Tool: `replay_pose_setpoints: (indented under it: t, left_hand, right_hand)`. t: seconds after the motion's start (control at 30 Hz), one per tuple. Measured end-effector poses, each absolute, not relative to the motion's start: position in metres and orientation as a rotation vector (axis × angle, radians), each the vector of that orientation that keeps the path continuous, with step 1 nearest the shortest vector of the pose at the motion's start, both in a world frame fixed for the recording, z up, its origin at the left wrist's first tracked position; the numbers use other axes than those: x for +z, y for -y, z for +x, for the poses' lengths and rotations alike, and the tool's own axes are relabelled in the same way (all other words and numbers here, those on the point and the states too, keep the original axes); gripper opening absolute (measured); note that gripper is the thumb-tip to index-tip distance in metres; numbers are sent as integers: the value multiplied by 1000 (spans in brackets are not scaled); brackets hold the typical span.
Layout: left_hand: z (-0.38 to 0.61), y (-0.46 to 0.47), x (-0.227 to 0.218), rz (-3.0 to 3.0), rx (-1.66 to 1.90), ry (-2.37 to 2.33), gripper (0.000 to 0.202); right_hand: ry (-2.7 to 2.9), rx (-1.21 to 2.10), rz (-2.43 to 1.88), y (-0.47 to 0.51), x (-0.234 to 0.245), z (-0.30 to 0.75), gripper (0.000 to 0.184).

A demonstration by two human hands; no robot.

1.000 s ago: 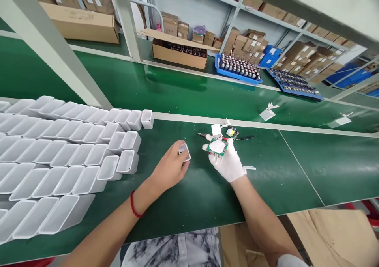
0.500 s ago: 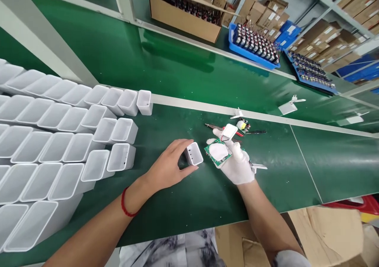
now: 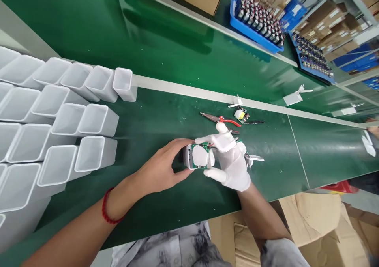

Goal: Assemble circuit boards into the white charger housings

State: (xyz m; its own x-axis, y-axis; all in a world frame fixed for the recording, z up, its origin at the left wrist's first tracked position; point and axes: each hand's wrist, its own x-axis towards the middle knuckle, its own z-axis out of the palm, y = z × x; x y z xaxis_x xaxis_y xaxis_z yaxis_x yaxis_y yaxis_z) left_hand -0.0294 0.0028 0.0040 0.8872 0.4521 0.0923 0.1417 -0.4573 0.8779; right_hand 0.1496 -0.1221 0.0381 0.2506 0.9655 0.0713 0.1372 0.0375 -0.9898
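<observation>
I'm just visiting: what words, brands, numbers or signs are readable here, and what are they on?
None can be read.
White labels on the cardboard boxes: too small and blurred.
Pale label on a blue box: also too blurred.
Green circuit board between the hands: no legible print.
White case beside it: no writing visible.
</observation>
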Motion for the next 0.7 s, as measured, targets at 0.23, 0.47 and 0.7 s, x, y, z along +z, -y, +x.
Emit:
replay_pose_setpoints:
  t: [0.23,0.47,0.7]
  left_hand:
    - [-30,-1,3,2015,327,-497,55]
    - [-28,-2,5,1999,337,-468,53]
    - [-27,-2,7,2020,423,-375,52]
  right_hand:
    - [1351,888,-1422,126,32,152,90]
    - [1460,825,-1409,124,34,150,87]
    - [1477,819,-1430,128,33,145,91]
